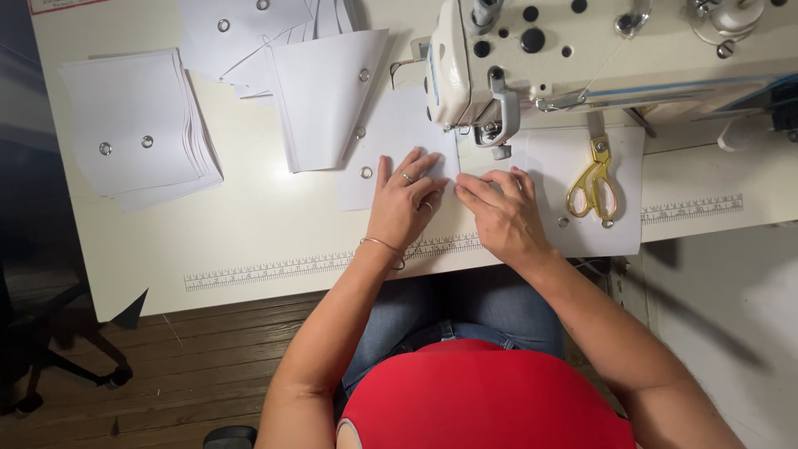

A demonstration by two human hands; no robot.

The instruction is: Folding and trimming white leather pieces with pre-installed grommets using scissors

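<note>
Under the sewing machine (pixel 582 50) head, on the white table (pixel 249 224), we press both hands flat on a white fabric piece (pixel 391 150) that lies just in front of the presser foot (pixel 499 137). Our left hand (pixel 405 204) rests with fingers spread and extended on the piece, gripping nothing; rings show on two fingers and a thin bracelet (pixel 381 244) circles the wrist. Our right hand (pixel 499 212) lies beside it, almost touching, fingers loosely bent and pointing left, their tips pinning the fabric edge near the left fingertips. We cannot tell whether that hand pinches a fold or only presses down. An eyelet (pixel 366 172) sits in the piece just left of our left hand.

Right of our right hand, gold-handled scissors (pixel 593 179) lie on another white piece (pixel 615 208). Further left, a folded stack (pixel 324 91) with eyelets stands near the machine, and a flat stack (pixel 133 125) with two eyelets lies well apart at the table's left. A printed ruler (pixel 291 268) runs along the front edge of the table, passing under our wrists.
</note>
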